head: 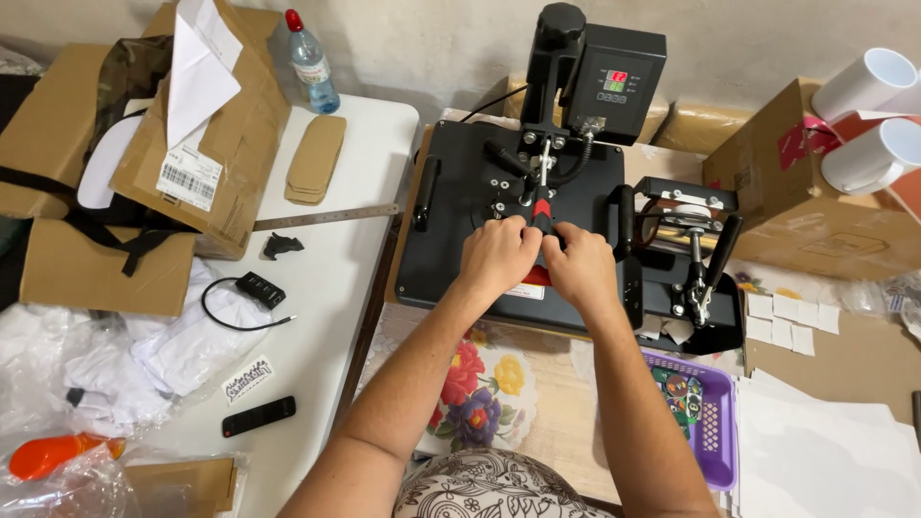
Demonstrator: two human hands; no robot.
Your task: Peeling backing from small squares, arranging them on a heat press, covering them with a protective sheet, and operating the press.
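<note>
Both hands meet at the front of a black heat press that sits on a desk covered with a flowered cloth; the left hand and the right hand are side by side, knuckles up, touching each other; the fingers of both are clenched around the red-and-black handle of the press, which runs from the hands up toward the pivot at the middle of the upper plate; the plate lies flat and closed over the base; behind it rises the black control box with a small lit display.

Just right of the press stands a smaller black mug press; in front of it a purple plastic basket holds several round, colourfully printed pieces, though what they are is too small to tell; right of the basket lies a stack of white sheets; small white squares lie near the mug press.

At the far right an open cardboard box carries two white mugs lying on their sides on top of it.

On the white desk to the left lie torn cardboard boxes, a plastic water bottle standing upright, a steel ruler, a black cabled hub and a black remote.
</note>
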